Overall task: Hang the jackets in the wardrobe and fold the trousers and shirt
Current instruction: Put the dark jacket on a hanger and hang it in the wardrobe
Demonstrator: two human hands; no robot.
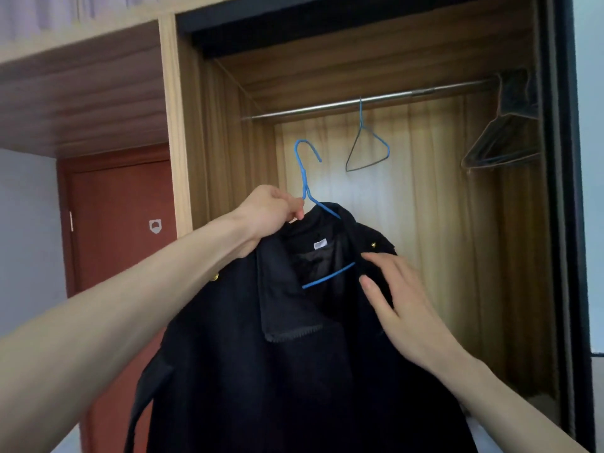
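Note:
A dark navy jacket (294,354) with small gold buttons hangs on a blue wire hanger (306,178) in front of the open wardrobe. My left hand (271,209) grips the hanger at its neck, together with the jacket's collar, and holds both up. My right hand (398,299) lies with straight fingers against the jacket's right shoulder and lapel. The hanger's hook points up, below the metal rail (369,101) and apart from it. Its lower bar shows inside the collar.
On the rail hangs an empty blue-and-grey wire hanger (367,148). Several dark hangers (503,142) bunch at the rail's right end. The wardrobe's wooden left wall (183,125) and dark right door frame (562,191) bound the opening. A red-brown door (121,223) stands at left.

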